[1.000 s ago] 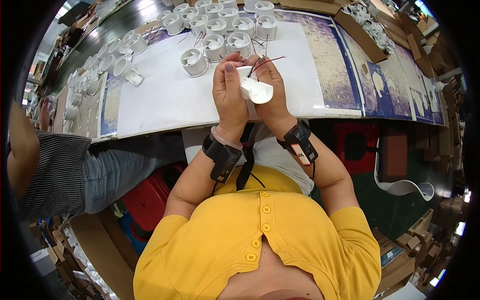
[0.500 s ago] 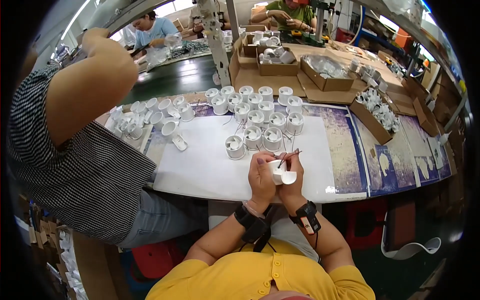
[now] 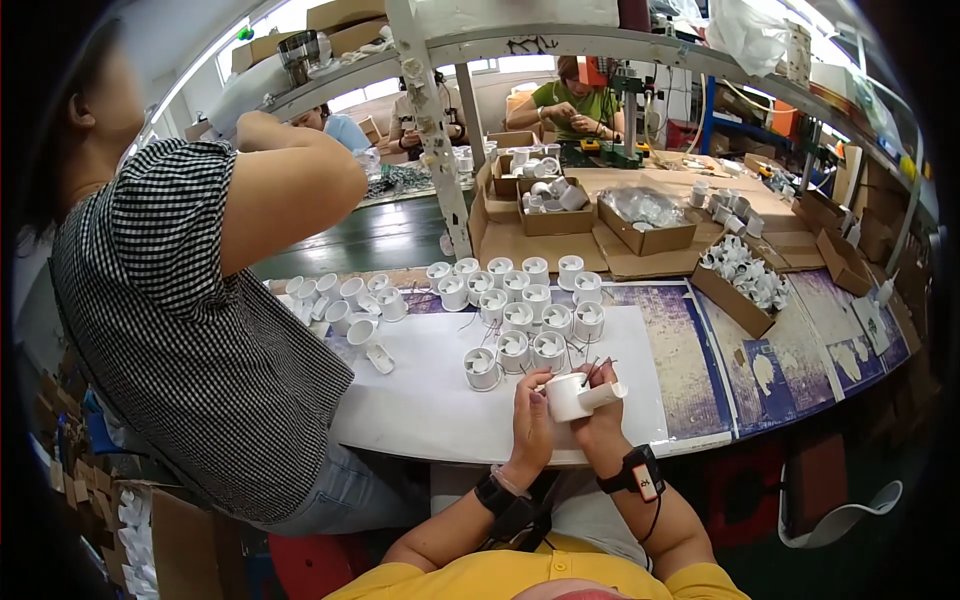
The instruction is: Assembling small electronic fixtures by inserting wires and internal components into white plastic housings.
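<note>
Between my two hands, above the front of the white work sheet (image 3: 430, 400), is a white plastic fan housing (image 3: 568, 398). It is a short round cup with a half-round spout sticking out to the right, and thin dark wires rise behind it. My left hand (image 3: 533, 420) grips its left side with thumb and fingers. My right hand (image 3: 600, 425) closes round its right side, below the spout, with fingertips near the wires. Beyond my hands stand several similar white housings (image 3: 515, 318) in rows, fan blades showing inside and wires trailing.
White cups without visible blades (image 3: 363, 330) cluster at the left, beside a co-worker in a checked shirt (image 3: 200, 370). Cardboard boxes of white parts (image 3: 740, 285) stand right and behind. A painted metal post (image 3: 430, 130) rises at the table's back. Other people sit farther off.
The view has tilted upward, so the table sits lower in it. The housing has turned in my hands, its spout now pointing right instead of toward me.
</note>
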A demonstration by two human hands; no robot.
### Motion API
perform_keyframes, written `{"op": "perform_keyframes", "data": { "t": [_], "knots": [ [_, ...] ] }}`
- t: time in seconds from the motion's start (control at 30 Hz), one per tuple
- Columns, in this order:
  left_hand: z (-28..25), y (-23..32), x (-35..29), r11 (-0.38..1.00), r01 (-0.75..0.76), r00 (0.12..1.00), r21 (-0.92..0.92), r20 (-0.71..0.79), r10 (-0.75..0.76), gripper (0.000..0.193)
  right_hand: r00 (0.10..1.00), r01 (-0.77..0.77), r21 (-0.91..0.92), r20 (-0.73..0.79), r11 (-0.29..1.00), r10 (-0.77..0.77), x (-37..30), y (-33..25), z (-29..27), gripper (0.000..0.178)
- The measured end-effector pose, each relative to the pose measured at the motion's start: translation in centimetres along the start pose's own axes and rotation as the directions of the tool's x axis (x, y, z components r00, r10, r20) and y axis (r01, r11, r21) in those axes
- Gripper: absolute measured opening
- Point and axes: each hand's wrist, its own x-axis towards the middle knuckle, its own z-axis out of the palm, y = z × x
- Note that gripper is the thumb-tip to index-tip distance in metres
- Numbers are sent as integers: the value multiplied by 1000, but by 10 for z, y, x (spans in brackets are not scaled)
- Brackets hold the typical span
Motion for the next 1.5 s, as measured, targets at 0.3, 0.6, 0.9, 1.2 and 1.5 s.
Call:
{"op": "perform_keyframes", "data": {
  "t": [0.3,0.6,0.9,1.2,1.5],
  "knots": [
    [-1,-25,3,763,309,910,-568,-58,-411,51,991,31,-123,131,992,-15,-28,13,19,47],
    [6,-14,-8,818,324,878,-475,-171,-447,47,984,118,-120,148,986,-100,-28,26,-9,51],
    [-55,12,42,918,-317,928,238,-120,352,45,918,391,-361,87,847,-387,3,-12,7,34],
    [-49,6,32,856,-405,910,320,50,412,64,474,809,-533,841,-250,-260,-26,-4,25,38],
    [-20,12,20,974,-172,975,-146,-164,148,68,563,779,-623,743,-67,-360,-21,-3,5,51]
  ]
}}
